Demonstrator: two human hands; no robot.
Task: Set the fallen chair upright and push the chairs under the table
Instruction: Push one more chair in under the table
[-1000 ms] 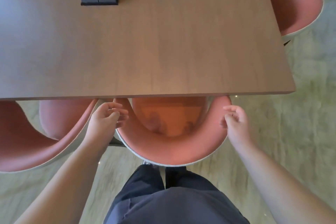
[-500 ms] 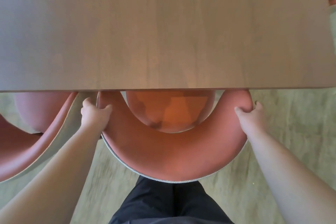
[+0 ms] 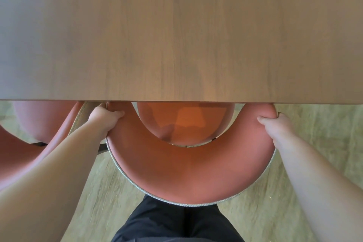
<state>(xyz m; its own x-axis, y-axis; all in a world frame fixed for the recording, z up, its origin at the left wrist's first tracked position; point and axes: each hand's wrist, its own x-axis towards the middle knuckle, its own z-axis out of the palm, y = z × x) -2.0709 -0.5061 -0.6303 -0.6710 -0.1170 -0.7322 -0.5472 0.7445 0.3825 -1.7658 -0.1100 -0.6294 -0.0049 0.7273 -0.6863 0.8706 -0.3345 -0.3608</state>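
Note:
A terracotta shell chair [image 3: 188,171] with a grey woven outer edge stands upright right in front of me. Its seat [image 3: 184,122] reaches partly under the wooden table [image 3: 176,35]. My left hand [image 3: 104,119] grips the left end of the curved backrest, thumb on the inner face. My right hand [image 3: 275,125] grips the right end the same way. A second chair of the same kind [image 3: 25,143] stands at the left, its seat also partly under the table edge.
The table top fills the upper half of the view. Pale green carpet [image 3: 318,143] lies under the chairs. My dark trousers [image 3: 176,224] are just behind the chair back.
Both hands went from hovering beside the backrest ends to gripping them. The chair and the table edge now look nearer and larger, and the black socket box has left the view.

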